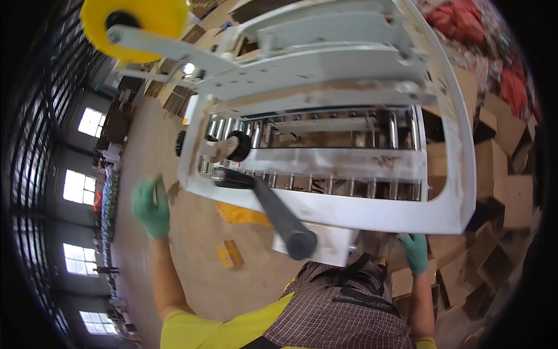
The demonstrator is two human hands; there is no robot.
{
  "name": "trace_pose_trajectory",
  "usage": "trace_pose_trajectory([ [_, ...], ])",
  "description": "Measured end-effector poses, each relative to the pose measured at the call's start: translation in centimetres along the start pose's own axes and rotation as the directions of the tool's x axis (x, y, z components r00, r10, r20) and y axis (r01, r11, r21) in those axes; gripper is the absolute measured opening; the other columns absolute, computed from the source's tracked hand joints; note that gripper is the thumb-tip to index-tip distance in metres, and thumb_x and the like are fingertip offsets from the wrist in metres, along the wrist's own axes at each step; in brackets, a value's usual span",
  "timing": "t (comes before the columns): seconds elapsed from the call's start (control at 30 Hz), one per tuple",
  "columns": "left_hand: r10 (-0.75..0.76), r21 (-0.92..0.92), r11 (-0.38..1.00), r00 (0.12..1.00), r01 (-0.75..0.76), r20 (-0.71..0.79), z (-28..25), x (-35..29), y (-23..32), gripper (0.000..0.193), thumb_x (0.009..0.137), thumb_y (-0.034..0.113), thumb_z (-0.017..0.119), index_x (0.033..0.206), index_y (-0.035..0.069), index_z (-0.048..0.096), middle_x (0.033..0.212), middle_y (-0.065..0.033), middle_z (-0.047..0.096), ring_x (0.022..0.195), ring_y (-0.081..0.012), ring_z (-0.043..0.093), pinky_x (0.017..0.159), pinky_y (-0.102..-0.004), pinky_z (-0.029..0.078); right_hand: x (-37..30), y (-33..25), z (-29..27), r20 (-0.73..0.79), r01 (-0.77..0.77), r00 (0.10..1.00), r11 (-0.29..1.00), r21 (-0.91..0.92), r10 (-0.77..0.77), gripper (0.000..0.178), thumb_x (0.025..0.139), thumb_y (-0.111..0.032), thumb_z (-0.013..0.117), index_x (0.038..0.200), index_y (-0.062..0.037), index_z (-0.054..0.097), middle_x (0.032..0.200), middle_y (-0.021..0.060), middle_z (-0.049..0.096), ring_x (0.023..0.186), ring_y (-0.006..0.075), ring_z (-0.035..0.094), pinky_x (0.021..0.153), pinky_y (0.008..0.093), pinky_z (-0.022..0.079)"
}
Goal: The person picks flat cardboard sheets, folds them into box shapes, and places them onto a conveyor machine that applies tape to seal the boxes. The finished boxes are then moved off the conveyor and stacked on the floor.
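Note:
My left hand (pixel 151 207), in a green glove, is raised beside the machine's left side. It is slightly blurred, with a gap between thumb and fingers and nothing visible in it. My right hand (pixel 414 252), also gloved in green, is at the lower right edge of the white machine frame (pixel 325 209); its fingertips are partly hidden there. Between my hands, a dark crank handle (pixel 273 212) juts from the machine's near side. Metal rollers (pixel 331 185) lie within the frame. A black knob (pixel 239 146) sits at its left end.
A yellow tape reel (pixel 152 29) is mounted on an arm at the upper left. Below the machine, a small yellow carton (pixel 229 254) lies on the floor (pixel 197 256). Cardboard boxes (pixel 491 168) crowd the right side, with red bags (pixel 456 23) behind. Windows (pixel 81 187) line the left wall.

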State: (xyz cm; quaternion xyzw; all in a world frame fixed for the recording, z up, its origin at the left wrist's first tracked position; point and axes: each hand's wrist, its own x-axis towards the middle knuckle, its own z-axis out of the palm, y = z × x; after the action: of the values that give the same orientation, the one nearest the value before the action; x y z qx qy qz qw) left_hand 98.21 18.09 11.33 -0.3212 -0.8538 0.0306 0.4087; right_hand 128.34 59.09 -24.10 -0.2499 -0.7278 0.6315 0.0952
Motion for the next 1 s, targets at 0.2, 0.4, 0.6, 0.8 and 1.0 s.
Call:
trace_pose_trajectory([
  [0.2, -0.349, -0.551, 0.579, 0.794, 0.601, 0.498, 12.9, 8.3, -11.0, 0.036, 0.08, 0.017, 0.067, 0.113, 0.005, 0.065, 0.106, -0.0138, 0.067, 0.095, -0.0209, 0.064, 0.083, -0.03, 0.049, 0.5, -1.7, 1.1, -0.09, -0.17, 0.979, 0.973, 0.159, 0.185, 0.017, 0.087, -0.008, 0.057, 0.097, 0.0031, 0.065, 0.087, 0.0062, 0.067, 0.076, 0.0124, 0.059, 0.071, 0.0279, 0.049],
  [0.4, 0.138, -0.455, 0.856, 0.739, 0.245, 0.659, 23.8, 11.9, -12.8, 0.056, 0.074, 0.032, 0.072, 0.121, 0.005, 0.059, 0.114, -0.0184, 0.061, 0.106, -0.0323, 0.058, 0.093, -0.0387, 0.044, 0.4, -1.0, 5.0, 0.034, 0.388, 0.914, 0.844, -0.369, -0.405, 0.018, 0.081, -0.014, 0.063, 0.093, -0.0012, 0.066, 0.086, 0.0194, 0.065, 0.079, 0.0373, 0.062, 0.07, 0.0417, 0.05],
  [0.6, 0.014, -0.248, 0.94, 0.698, 0.235, 0.716, 27.7, 10.6, -11.7, 0.03, 0.068, 0.03, 0.065, 0.084, 0.005, 0.072, 0.087, -0.0222, 0.067, 0.078, -0.0352, 0.065, 0.078, -0.0386, 0.051, -1.1, -1.4, 5.8, 0.011, 0.231, 0.972, 0.942, -0.242, -0.236, 0.021, 0.079, -0.013, 0.064, 0.097, -0.0012, 0.066, 0.091, 0.0189, 0.066, 0.082, 0.0352, 0.065, 0.073, 0.0369, 0.052],
  [0.8, -0.195, 0.105, 0.981, 0.776, 0.165, 0.6, 26.3, 9.6, -12.3, 0.019, 0.077, 0.017, 0.053, 0.09, 0.013, 0.066, 0.091, -0.0215, 0.064, 0.087, -0.0409, 0.062, 0.072, -0.0486, 0.049, -1.0, -5.5, 6.3, 0.033, 0.243, 0.966, 0.85, -0.467, -0.258, 0.018, 0.08, -0.017, 0.067, 0.094, -0.0051, 0.067, 0.09, 0.0147, 0.067, 0.078, 0.0337, 0.064, 0.07, 0.0373, 0.053],
  [1.0, -0.458, -0.567, 0.452, 0.724, 0.689, 0.515, 9.6, 0.4, -14.1, 0.016, 0.087, 0.025, 0.051, 0.077, 0.013, 0.052, 0.061, 0.0019, 0.05, 0.047, -0.0046, 0.04, 0.043, -0.021, 0.031, -1.3, -5.8, 4.7, -0.144, 0.073, 0.986, 0.992, -0.105, -0.088, 0.022, 0.083, -0.023, 0.065, 0.095, -0.0047, 0.067, 0.09, 0.0135, 0.067, 0.08, 0.0309, 0.064, 0.072, 0.0341, 0.052],
])
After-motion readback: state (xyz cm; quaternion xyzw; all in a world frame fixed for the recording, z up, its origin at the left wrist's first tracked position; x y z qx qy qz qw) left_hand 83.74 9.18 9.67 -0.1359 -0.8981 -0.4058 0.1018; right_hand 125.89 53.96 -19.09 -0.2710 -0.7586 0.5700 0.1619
